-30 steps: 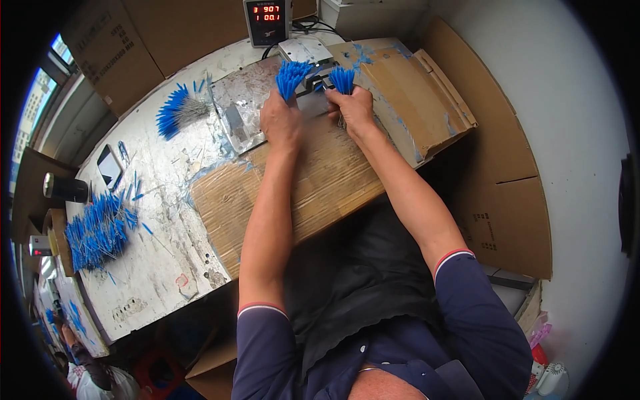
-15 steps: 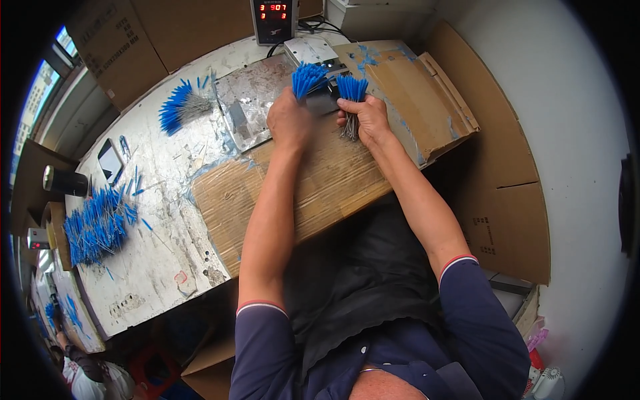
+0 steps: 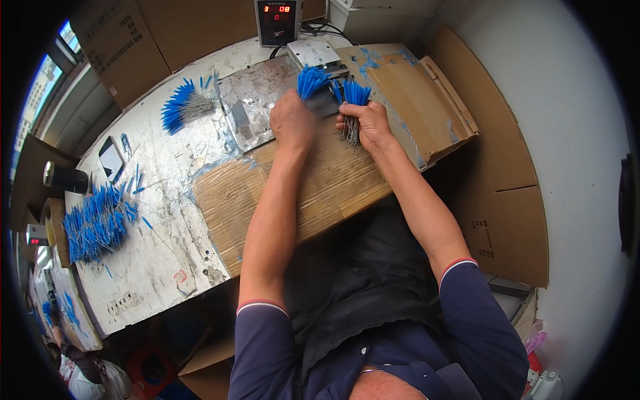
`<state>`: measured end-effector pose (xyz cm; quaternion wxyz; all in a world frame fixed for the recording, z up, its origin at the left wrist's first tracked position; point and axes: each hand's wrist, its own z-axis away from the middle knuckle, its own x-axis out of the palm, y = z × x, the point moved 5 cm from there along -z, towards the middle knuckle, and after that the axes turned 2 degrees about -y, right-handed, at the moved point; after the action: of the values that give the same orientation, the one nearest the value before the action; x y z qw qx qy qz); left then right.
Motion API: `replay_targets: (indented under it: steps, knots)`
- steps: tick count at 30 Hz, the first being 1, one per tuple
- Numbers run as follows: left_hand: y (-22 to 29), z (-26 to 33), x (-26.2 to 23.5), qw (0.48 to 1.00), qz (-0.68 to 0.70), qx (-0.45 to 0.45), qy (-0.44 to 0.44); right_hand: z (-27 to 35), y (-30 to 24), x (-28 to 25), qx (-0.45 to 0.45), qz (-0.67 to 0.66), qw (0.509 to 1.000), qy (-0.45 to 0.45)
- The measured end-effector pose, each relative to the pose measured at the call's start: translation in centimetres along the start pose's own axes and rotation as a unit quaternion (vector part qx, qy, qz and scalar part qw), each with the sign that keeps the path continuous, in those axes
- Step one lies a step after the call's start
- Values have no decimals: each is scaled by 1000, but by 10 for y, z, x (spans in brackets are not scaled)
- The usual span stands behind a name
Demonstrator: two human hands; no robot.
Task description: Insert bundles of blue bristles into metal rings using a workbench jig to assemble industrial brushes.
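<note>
My left hand (image 3: 292, 121) is closed around a bundle of blue-tipped thin metal wires (image 3: 313, 81); the blue ends fan out above the fist. Motion blurs part of this hand, and its fingers are mostly hidden. To its right, my right hand (image 3: 365, 123) grips a second bundle of blue-tipped wires (image 3: 356, 92) between thumb and fingers, blue ends up and bare silvery stems hanging below. One or two blue pieces stand slightly apart at that bundle's left side. Between the hands lies a small dark block (image 3: 323, 105) by the metal plate (image 3: 250, 93).
A digital counter box (image 3: 277, 25) with red digits stands at the back. More blue-tipped wires lie in a fan (image 3: 179, 107) and a large heap (image 3: 100, 223) on the left. A phone (image 3: 111, 159), a black cylinder (image 3: 65, 177) and flattened cardboard (image 3: 287, 193) share the worktable.
Both hands have shifted very slightly right and toward me. A few blue pieces now show apart from the right bundle, on its left. The counter's red digits differ.
</note>
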<state>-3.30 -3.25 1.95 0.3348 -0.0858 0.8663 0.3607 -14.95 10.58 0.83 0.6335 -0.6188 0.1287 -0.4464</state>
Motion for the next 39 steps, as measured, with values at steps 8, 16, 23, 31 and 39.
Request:
replay_targets:
  steps: [8,16,23,31,39]
  knots:
    - [-18,0,2,937,330,-113,28,10,2,29,25,53,997,-48]
    - [-3,2,-1,914,389,-119,-14,12,11,33,-1,63,997,-47]
    - [-7,2,0,928,356,-108,14,21,10,32,9,41,998,-38]
    - [-17,1,-5,931,318,-174,50,0,-3,19,-58,82,993,68]
    - [-20,2,-1,930,325,-153,73,-14,-5,21,-77,116,985,106]
